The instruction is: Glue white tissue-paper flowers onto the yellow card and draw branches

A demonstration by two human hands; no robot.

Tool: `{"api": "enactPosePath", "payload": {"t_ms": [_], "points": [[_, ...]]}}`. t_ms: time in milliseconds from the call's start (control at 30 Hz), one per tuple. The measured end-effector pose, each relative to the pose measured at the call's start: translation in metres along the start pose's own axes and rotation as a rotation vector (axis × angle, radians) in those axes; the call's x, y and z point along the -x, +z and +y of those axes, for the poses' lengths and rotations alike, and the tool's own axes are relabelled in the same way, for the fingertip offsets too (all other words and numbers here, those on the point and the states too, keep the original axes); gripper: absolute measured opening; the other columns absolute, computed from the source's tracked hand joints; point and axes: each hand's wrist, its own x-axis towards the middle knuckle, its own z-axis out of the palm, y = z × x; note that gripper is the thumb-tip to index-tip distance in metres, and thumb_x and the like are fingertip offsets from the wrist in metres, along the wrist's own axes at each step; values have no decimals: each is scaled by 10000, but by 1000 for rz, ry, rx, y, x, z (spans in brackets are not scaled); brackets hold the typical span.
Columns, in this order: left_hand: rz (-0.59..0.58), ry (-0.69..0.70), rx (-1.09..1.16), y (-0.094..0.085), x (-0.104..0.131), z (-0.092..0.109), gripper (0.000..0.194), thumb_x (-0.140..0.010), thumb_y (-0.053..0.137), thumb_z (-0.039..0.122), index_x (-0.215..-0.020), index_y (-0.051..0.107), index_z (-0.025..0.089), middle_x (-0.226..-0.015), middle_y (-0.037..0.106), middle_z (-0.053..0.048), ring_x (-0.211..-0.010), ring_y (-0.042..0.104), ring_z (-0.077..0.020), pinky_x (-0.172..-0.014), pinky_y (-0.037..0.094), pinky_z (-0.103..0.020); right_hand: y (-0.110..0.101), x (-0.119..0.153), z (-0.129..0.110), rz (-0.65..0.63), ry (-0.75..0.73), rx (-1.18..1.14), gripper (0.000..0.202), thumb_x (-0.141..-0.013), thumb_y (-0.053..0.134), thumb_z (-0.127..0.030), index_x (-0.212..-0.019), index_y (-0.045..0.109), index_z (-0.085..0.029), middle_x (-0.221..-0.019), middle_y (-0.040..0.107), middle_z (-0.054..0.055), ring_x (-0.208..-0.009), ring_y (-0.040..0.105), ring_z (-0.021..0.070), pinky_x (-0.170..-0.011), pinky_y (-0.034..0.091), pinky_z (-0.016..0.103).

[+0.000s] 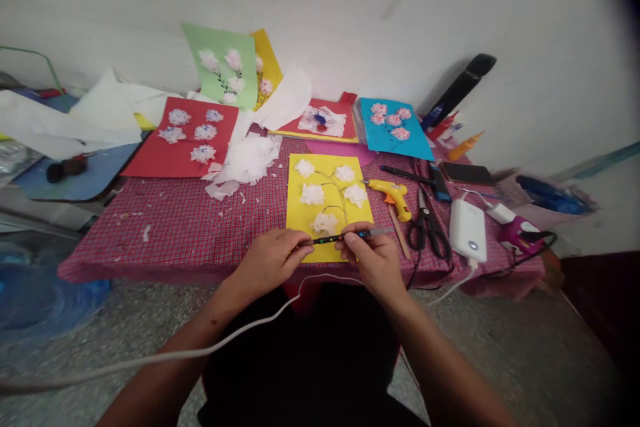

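Observation:
A thin dark pen (327, 239) with small coloured marks spans the space between my hands, level above the lower part of a yellow card (296, 213). My left hand (274, 255) pinches its left end. Near the other end, the fingers of my right hand (373, 257) close round it, and a greyish tip sticks out to the right. The card carries several white crumpled-paper flowers (313, 194) and thin drawn stems (342, 197). My right hand partly hides the card's lower right corner.
Right of the card lie a yellow glue gun (393, 195), a wooden stick (399, 232), black scissors (427, 230) and a white power bank (468, 230). A white cable (240, 331) crosses my lap. Torn white paper (250, 159) and a red flower card (173, 147) lie left; a blue card (395, 130) stands behind.

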Motion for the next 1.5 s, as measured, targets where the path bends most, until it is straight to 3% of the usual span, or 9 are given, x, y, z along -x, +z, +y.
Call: {"api": "enactPosePath", "payload": {"t_ms": [300, 500, 667, 800, 900, 1067, 1267, 1367, 1500], "points": [[22, 91, -67, 7, 5, 14, 241, -1064, 506, 304, -981, 695, 179, -905, 764, -51, -823, 710, -184, -762, 541, -309, 4, 8, 10, 41, 108, -130, 344, -785, 859, -479, -886, 690, -197, -666, 747, 28, -511, 634, 139, -426, 447, 219], [1, 22, 33, 15, 3, 27, 219, -1037, 542, 289, -935, 706, 186, -843, 755, -35, -763, 700, -169, -709, 516, -284, 0, 7, 14, 62, 140, -183, 349, -793, 847, -493, -847, 677, -193, -662, 736, 15, -480, 595, 111, -420, 443, 205], [-63, 11, 142, 20, 1, 35, 225, -1027, 548, 293, -909, 715, 199, -804, 746, -13, -712, 681, -144, -659, 485, -261, 2, 19, 19, -2, 167, -190, 368, -782, 849, -518, -885, 693, -200, -649, 708, -4, -485, 586, 110, -441, 438, 213], [-118, 65, 207, 17, 2, 36, 210, -1008, 591, 356, -933, 720, 208, -811, 752, -10, -714, 690, -146, -655, 491, -260, -9, 25, 11, -81, 129, -64, 410, -888, 727, -596, -835, 651, -196, -643, 690, 4, -525, 614, 122, -483, 438, 220], [-71, 68, 152, 8, 0, 26, 213, -1011, 586, 355, -933, 720, 209, -832, 759, -19, -739, 697, -154, -684, 509, -274, -32, 22, -5, -120, 107, 86, 419, -940, 648, -618, -860, 605, -209, -661, 672, -8, -506, 581, 118, -462, 395, 221], [164, -26, 158, -22, -25, -10, 184, -965, 549, 264, -1025, 718, 225, -973, 768, -21, -860, 702, -167, -782, 533, -297, -68, 16, -29, -135, -64, 458, 434, -963, 645, -541, -704, 540, -209, -605, 476, -59, -546, 422, 99, -512, 341, 229], [307, -209, 456, -39, -72, -40, 155, -791, 471, 159, -657, 534, 206, -594, 492, 24, -582, 478, -134, -560, 397, -254, -66, 23, -18, -155, -139, 552, 294, -1034, 538, -446, -877, 640, -219, -690, 560, -25, -606, 505, 130, -540, 397, 241], [169, -177, 488, -31, -89, -30, 139, -858, 491, 224, -793, 612, 205, -603, 498, 33, -570, 471, -137, -542, 391, -250, -58, 20, -13, -125, -195, 595, 215, -1029, 547, -375, -1122, 681, -234, -775, 646, -8, -664, 585, 152, -601, 453, 260], [-122, -22, 340, -19, -97, 0, 304, -973, 538, 384, -1177, 684, 211, -781, 656, 23, -664, 582, -137, -589, 453, -240, -44, 11, -23, -165, -306, 695, 237, -1016, 552, -306, -1185, 708, -247, -959, 738, 37, -835, 672, 195, -746, 504, 311]]}}
